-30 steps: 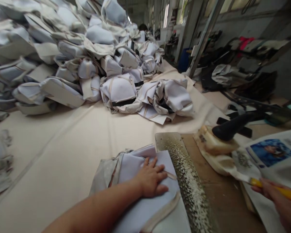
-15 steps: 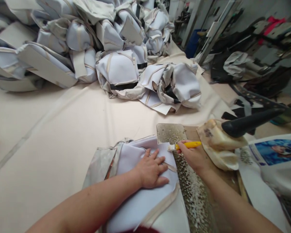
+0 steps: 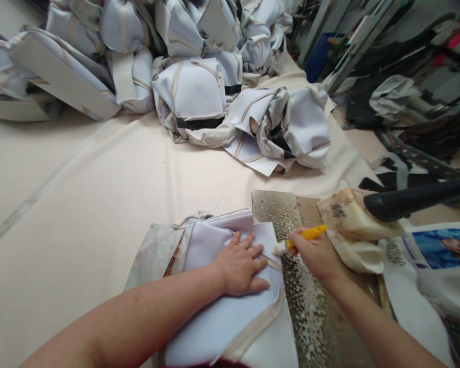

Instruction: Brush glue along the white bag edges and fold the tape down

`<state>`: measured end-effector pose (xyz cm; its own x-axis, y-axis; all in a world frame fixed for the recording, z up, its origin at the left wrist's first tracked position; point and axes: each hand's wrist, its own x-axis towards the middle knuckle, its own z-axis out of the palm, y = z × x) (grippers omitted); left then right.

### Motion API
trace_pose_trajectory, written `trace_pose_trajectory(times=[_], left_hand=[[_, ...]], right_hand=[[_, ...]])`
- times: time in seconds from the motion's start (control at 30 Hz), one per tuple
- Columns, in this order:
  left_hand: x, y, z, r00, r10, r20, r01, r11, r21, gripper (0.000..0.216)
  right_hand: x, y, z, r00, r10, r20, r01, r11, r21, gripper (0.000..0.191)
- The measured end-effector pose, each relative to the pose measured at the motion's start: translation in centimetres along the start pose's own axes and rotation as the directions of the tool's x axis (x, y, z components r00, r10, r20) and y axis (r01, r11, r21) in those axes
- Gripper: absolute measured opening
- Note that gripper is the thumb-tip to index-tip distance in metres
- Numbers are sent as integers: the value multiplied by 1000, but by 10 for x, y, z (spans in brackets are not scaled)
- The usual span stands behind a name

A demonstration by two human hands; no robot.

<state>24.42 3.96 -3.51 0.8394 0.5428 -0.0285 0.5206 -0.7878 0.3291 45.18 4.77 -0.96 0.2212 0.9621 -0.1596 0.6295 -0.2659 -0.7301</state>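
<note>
My left hand (image 3: 242, 266) lies flat with spread fingers on a pale, white-lined sewn fabric piece (image 3: 210, 312) with beige seam tape. In my right hand (image 3: 314, 253) is a brush with a yellow handle (image 3: 313, 232). Its whitish bristles (image 3: 279, 248) touch or hover just over the right edge of the piece; I cannot tell which. Under that edge lies a board (image 3: 274, 204) crusted with speckled residue. To the left of my left hand, a grey fabric flap (image 3: 151, 250) and a slit with something orange-brown show on the piece.
A heap of similar sewn pieces (image 3: 191, 92) fills the back of the cream-covered table (image 3: 80, 194). Right of the board stands a yellowed, glue-stained container (image 3: 345, 225) with a black tube-like part (image 3: 417, 199). A white item with a blue picture (image 3: 444, 245) lies at the far right.
My right hand has drawn the brush down along the piece's right edge, toward me. The left hand stays pressed on the piece. The camera view has tilted down slightly.
</note>
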Motion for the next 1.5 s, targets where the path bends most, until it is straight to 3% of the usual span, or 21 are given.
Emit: trace_pose_trajectory(times=[0.1, 0.17, 0.37, 0.53, 0.77, 1.0, 1.1, 1.27, 1.37, 1.5], left_hand=[[0, 0, 0, 1000, 2, -6, -2, 1000, 7, 54], [0, 0, 1, 1000, 3, -8, -3, 1000, 6, 54], [1, 0, 2, 1000, 2, -8, -2, 1000, -6, 52], [2, 0, 3, 1000, -2, -2, 2, 1000, 8, 51], [2, 1, 1, 1000, -1, 6, 1, 1000, -1, 54], [2, 1, 0, 1000, 0, 10, 0, 1000, 16, 53], [3, 1, 0, 1000, -9, 10, 9, 1000, 22, 52], [3, 0, 2, 1000, -4, 13, 4, 1000, 11, 52], [3, 0, 3, 1000, 3, 21, -3, 1000, 8, 52], [3, 0, 4, 1000, 3, 24, -3, 1000, 19, 53]], right_hand=[[19, -13, 8, 988, -60, -141, 74, 993, 95, 23], [23, -14, 12, 985, -68, -160, 89, 987, 130, 23], [-3, 10, 2, 996, -7, 91, 7, 1000, -6, 25], [-7, 7, 2, 997, -68, -24, 69, 996, 62, 24], [-30, 15, -5, 987, -95, 130, 101, 994, -43, 25], [25, -19, 7, 986, -128, -108, 137, 988, 77, 22], [35, -24, 11, 984, -111, -138, 129, 983, 129, 22], [-15, 3, 1, 999, -44, 0, 44, 998, 45, 22], [-48, 16, -6, 994, -99, 52, 98, 995, 12, 25], [-59, 26, -6, 973, -220, 75, 218, 976, 30, 26]])
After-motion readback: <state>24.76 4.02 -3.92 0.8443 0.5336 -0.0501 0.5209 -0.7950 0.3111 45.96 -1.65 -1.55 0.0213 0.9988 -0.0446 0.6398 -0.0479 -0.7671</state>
